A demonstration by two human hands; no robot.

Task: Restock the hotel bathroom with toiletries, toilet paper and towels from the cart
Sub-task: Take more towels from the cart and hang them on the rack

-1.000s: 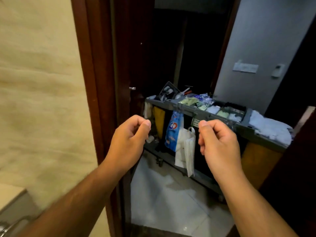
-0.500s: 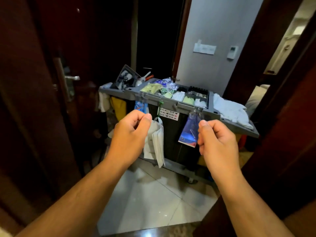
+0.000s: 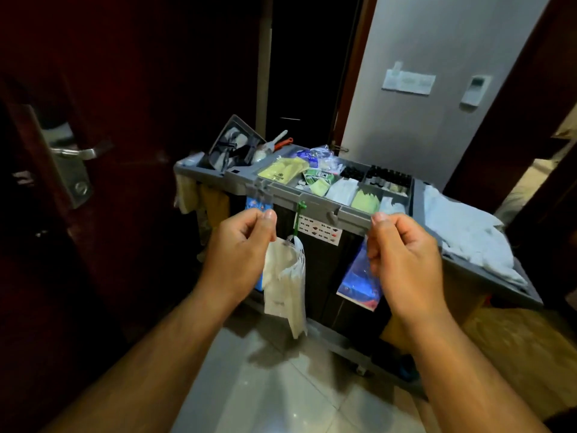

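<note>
Head view was taken facing the service cart (image 3: 318, 203), which was parked on a glossy tiled floor (image 3: 281, 385) beside a dark wooden door with a brushed-metal lever handle (image 3: 78, 151). The left hand (image 3: 240, 254) and right hand (image 3: 406, 260) were held up before the cart's near edge, apart from each other. On each, the fingers were curled into the palm and the thumb tip was laid against the forefinger. Nothing was seen to be gripped in either.

Progress was judged to be at the pick-up stage. No stock was in hand, and the bathroom itself was not shown, so what had already been restocked could not be determined.

Toiletries were lying in the moulded grey plastic compartments of the top tray:
- Small dark-capped bottles (image 3: 387, 179) were ranked along the far edge.
- Flat yellow-green sachets (image 3: 365, 200) were stacked toward the near edge.
- A larger pale-yellow packet (image 3: 285, 171) was placed at the left end.

Soft white folded towels (image 3: 462, 232) were piled on the cart's right end. No toilet paper could be made out. A crinkled white plastic bag (image 3: 284, 285) and a glossy blue pouch (image 3: 356, 276) were hung from the near rail.
</note>
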